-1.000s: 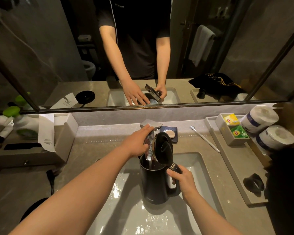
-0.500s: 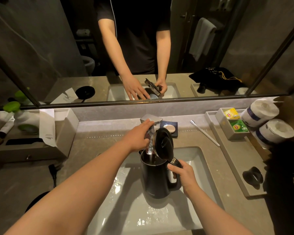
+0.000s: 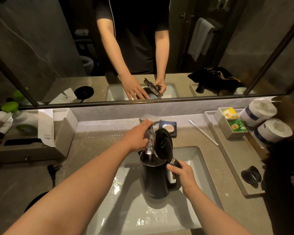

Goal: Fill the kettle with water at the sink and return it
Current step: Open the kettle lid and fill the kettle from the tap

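Note:
A black electric kettle (image 3: pixel 155 182) stands upright in the white sink basin (image 3: pixel 196 160), its lid (image 3: pixel 162 145) flipped up. My right hand (image 3: pixel 182 173) grips the kettle's handle. Water runs from the chrome tap (image 3: pixel 150 121) into the kettle's open mouth. My left hand (image 3: pixel 137 136) rests on the tap, fingers along its left side and the lever on top. The kettle's round black base (image 3: pixel 35 201) lies at the left on the counter, partly hidden by my left forearm.
A tissue box (image 3: pixel 58 131) and bottles stand at the left. A soap dish (image 3: pixel 168 128) and a toothbrush (image 3: pixel 204 133) lie behind the sink. At the right, a tray (image 3: pixel 231 158) holds tea bags and a black ring; two toilet rolls (image 3: pixel 265 122) sit beyond it. A mirror hangs above.
Both hands and the kettle hold their places. Water keeps running into the kettle. The view has shifted slightly.

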Demonstrator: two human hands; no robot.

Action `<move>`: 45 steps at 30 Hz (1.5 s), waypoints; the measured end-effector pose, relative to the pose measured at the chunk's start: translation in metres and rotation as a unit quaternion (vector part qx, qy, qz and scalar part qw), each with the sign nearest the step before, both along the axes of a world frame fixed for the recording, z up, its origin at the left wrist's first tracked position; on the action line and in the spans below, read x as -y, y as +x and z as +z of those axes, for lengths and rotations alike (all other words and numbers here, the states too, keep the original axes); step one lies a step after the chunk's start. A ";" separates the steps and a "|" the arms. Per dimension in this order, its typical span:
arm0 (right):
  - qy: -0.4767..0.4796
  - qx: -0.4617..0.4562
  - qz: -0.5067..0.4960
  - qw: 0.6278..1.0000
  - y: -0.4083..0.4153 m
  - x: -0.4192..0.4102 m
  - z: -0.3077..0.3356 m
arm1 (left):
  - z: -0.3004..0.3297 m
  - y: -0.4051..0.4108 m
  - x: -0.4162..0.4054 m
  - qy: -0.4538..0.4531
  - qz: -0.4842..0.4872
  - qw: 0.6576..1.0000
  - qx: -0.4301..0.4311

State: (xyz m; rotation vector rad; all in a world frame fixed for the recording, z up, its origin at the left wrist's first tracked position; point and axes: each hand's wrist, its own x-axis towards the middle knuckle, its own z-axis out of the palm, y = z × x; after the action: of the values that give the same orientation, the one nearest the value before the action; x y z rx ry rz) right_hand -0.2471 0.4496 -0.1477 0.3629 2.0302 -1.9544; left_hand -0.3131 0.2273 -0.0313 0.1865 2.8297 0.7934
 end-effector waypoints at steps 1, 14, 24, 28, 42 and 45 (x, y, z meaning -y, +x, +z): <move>0.000 0.000 0.000 1.000 0.000 0.000 0.000 | 0.000 0.000 0.000 -0.001 -0.001 1.000 0.000; -0.020 0.006 -0.003 1.000 0.004 0.002 0.002 | -0.004 -0.002 0.003 0.000 -0.006 1.000 -0.001; -0.020 0.012 -0.008 1.000 0.006 0.002 0.005 | -0.008 -0.002 0.004 0.002 -0.002 1.000 -0.004; -0.023 0.012 -0.006 1.000 0.006 0.002 0.006 | -0.007 -0.003 0.004 0.002 -0.001 1.000 -0.003; -0.028 0.015 0.005 0.999 0.006 0.000 0.003 | -0.006 -0.002 0.005 -0.003 -0.006 1.000 -0.002; -0.025 0.016 0.006 1.000 0.005 -0.001 0.003 | -0.005 -0.002 0.004 -0.001 -0.010 1.000 -0.004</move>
State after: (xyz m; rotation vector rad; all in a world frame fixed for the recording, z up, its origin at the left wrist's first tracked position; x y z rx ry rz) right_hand -0.2416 0.4501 -0.1451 0.3664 1.9554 -1.9767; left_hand -0.3148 0.2231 -0.0359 0.2161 2.8313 0.7862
